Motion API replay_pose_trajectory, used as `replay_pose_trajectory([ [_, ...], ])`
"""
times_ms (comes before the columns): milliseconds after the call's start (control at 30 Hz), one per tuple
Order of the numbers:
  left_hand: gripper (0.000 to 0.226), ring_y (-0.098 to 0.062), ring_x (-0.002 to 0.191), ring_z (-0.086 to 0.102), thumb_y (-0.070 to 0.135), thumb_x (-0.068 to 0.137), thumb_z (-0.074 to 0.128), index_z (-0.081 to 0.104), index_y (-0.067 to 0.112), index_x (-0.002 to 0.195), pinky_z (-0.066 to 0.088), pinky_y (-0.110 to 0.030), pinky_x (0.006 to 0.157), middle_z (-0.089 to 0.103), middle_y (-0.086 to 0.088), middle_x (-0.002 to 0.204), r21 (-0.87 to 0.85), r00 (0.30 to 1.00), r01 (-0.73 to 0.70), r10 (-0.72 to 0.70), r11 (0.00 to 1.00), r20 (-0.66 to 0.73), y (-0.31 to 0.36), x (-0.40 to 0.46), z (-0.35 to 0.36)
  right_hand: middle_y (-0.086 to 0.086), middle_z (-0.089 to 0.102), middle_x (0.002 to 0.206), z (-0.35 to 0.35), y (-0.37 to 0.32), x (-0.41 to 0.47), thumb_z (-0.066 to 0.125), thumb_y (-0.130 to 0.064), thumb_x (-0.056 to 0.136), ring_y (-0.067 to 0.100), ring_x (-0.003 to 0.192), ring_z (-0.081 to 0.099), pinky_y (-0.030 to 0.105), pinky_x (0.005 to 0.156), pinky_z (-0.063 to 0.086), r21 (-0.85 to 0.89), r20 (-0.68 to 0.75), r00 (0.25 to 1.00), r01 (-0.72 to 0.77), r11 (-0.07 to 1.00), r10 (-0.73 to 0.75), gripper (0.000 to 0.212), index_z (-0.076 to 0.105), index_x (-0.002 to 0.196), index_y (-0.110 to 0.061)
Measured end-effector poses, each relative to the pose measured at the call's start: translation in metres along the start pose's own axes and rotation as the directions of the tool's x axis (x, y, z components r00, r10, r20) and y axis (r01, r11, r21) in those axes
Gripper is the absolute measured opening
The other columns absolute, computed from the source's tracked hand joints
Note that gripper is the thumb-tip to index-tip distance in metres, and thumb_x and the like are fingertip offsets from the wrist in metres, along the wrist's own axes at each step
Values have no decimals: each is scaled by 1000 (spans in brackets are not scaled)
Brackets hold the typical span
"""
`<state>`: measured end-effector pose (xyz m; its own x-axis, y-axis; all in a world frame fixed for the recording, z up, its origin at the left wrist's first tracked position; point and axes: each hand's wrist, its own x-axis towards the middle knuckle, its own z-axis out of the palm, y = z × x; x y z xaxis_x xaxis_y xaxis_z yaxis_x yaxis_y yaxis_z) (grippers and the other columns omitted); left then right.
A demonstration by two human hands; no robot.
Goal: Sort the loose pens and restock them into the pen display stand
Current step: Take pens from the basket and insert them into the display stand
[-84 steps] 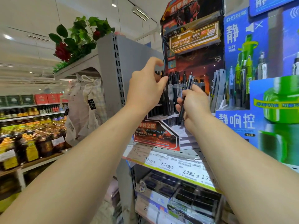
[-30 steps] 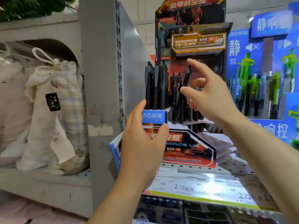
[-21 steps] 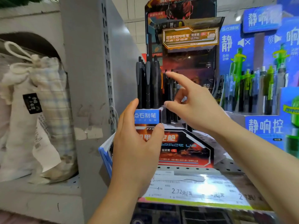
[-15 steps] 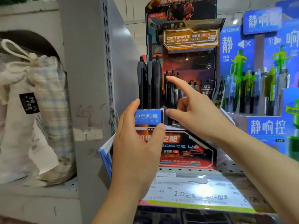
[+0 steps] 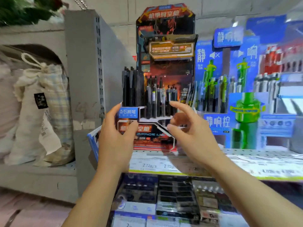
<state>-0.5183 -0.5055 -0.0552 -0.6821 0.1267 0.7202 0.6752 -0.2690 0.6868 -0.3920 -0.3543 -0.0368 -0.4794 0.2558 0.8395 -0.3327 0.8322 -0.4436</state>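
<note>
— What is hard to see at the left?

— A cloth bag point(image 5: 41, 112) is cut by the frame edge. The left hand point(image 5: 117, 141) grips a blue box point(image 5: 128, 113) of black pens point(image 5: 132, 86).

— And at centre?

— The pen display stand point(image 5: 165, 63) is blurred. The right hand point(image 5: 191, 133), fingers spread, holds nothing, perhaps just before the stand's front edge.
</note>
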Motion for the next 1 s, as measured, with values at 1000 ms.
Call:
replay_pose_trajectory([
  [1000,74,-10,113,59,32,81,79,42,26,145,46,-37,105,59,7,124,-325,365,-150,357,934,859,264,-304,603,-14,62,133,-653,92,-296,75,-52,72,1,126,56,34,109,46,-142,-563,738,-530,836,372,55,55,123,-55],
])
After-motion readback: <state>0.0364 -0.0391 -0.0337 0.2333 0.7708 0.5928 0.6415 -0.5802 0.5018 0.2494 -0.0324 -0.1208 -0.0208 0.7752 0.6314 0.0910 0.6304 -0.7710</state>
